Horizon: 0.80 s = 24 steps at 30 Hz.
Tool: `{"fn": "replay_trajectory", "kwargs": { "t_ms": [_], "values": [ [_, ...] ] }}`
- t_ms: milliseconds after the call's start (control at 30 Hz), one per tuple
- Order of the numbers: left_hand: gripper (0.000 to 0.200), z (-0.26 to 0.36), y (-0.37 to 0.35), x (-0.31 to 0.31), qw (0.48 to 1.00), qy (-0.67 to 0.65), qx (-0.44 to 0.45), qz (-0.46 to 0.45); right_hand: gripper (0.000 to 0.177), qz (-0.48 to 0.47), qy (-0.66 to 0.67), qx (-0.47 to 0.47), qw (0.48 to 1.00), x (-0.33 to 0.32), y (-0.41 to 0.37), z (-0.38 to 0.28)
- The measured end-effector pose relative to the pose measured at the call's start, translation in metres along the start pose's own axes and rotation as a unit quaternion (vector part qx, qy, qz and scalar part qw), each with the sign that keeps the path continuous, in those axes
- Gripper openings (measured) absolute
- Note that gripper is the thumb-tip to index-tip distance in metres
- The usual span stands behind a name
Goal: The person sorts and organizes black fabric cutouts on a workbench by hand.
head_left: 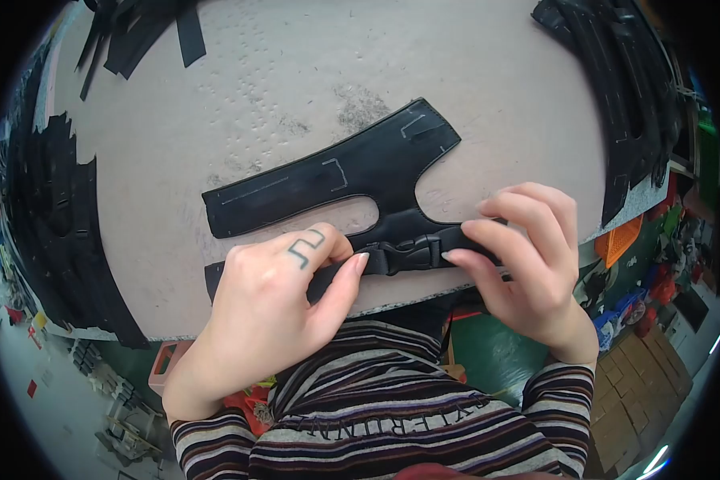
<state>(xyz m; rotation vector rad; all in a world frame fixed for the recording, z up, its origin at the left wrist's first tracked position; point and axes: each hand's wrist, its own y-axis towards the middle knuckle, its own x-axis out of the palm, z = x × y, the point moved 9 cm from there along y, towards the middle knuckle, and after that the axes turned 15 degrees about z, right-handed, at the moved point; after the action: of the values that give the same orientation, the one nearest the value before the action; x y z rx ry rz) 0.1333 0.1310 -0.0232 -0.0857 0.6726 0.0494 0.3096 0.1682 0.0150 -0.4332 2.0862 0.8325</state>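
A black flat piece [296,186] with white chalk marks lies on the light work table [296,80], near its front edge. Across its lower part runs a black strap with a black plastic buckle [412,254], its halves joined. My left hand [284,280], with a drawn line on its back, pinches the strap just left of the buckle between thumb and index finger. To the right of the buckle, my right hand [532,256] has its thumb and index finger at the strap, slightly apart, the other fingers curved above.
Black strips [148,36] lie at the back left. Stacks of black pieces stand along the left [64,232] and right [616,88] sides. An orange basket [618,242] and flattened cardboard [640,384] are beyond the table at the right.
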Motion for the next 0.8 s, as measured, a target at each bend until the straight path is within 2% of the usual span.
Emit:
{"fn": "replay_trajectory", "kwargs": {
  "t_ms": [67, 100, 200, 267, 400, 433, 533, 633, 667, 800],
  "values": [
    [0.014, -0.003, 0.0, 0.001, 1.0, -0.009, -0.004, 0.001, 0.02, 0.055, 0.005, -0.084, 0.995, 0.0, -0.014, -0.02],
    [0.014, -0.005, 0.0, 0.002, 1.0, -0.013, -0.006, 0.002, 0.012, 0.041, 0.016, -0.131, 0.99, 0.006, -0.024, -0.032],
    [0.014, -0.005, 0.003, 0.003, 1.0, -0.016, -0.013, -0.019, 0.014, 0.029, -0.039, -0.223, 0.974, 0.021, -0.037, -0.055],
    [0.015, -0.003, 0.002, 0.004, 1.0, 0.002, -0.002, -0.012, 0.006, 0.012, -0.056, -0.23, 0.971, 0.033, -0.04, -0.054],
    [0.019, 0.004, -0.008, -0.015, 0.994, 0.094, 0.031, 0.04, 0.005, 0.002, -0.08, -0.238, 0.968, 0.037, -0.037, -0.054],
    [0.021, 0.001, -0.014, -0.029, 0.992, 0.12, -0.007, 0.039, 0.007, 0.007, -0.085, -0.234, 0.968, 0.037, -0.035, -0.055],
    [0.015, -0.023, -0.027, -0.055, 0.989, 0.075, -0.112, 0.055, 0.007, 0.01, -0.075, -0.236, 0.969, 0.037, -0.032, -0.056],
    [0.017, -0.053, -0.032, -0.054, 0.989, 0.004, -0.132, 0.062, 0.016, 0.021, -0.077, -0.235, 0.969, 0.04, -0.03, -0.059],
    [0.017, -0.054, -0.031, -0.054, 0.989, 0.006, -0.133, 0.06, 0.024, 0.029, -0.084, -0.245, 0.965, 0.041, -0.032, -0.06],
    [0.018, -0.05, -0.028, -0.053, 0.99, 0.016, -0.127, 0.056, 0.027, 0.021, -0.14, -0.261, 0.955, 0.049, -0.033, -0.067]
  ]
}}
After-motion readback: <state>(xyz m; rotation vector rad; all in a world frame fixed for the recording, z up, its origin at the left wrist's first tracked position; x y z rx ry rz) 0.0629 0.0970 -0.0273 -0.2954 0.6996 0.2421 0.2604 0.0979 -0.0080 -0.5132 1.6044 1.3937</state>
